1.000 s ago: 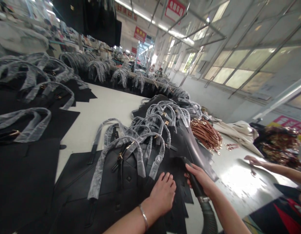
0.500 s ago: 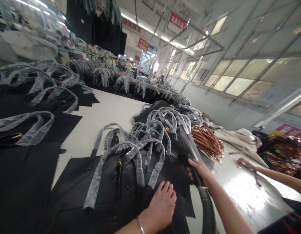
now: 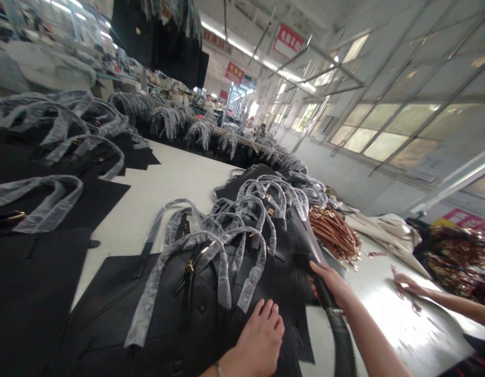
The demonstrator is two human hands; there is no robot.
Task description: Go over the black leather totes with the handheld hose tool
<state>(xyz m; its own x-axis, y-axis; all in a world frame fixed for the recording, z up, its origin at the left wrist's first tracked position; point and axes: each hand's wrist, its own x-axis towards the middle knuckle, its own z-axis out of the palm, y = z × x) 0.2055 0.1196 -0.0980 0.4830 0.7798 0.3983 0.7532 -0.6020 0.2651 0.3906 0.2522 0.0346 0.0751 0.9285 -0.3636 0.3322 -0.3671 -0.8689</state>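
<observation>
My left hand (image 3: pixel 261 335) lies on a black leather bag piece (image 3: pixel 156 314), palm down with its fingers stretched forward. My right hand (image 3: pixel 332 285) is wrapped round the black handle of a ribbed hose (image 3: pixel 344 340). The handle's dark front end rests at or just above the right part of the black leather; exact contact cannot be made out. Ahead of my left hand, plastic-wrapped bag handles (image 3: pixel 222 267) arch over the stacked pieces, with a gold buckle (image 3: pixel 190 266) among them.
More black bag pieces (image 3: pixel 34 272) with wrapped handles cover the left of the white table (image 3: pixel 179 173). A bundle of brown straps (image 3: pixel 334 233) lies right of the stack. Another person's hand (image 3: pixel 407 285) works at the far right. Black bags (image 3: pixel 159 47) hang overhead.
My right hand and the hose have shifted slightly right and down. My left hand stays on the leather, a little lower in view. The other person's hand has moved right and down.
</observation>
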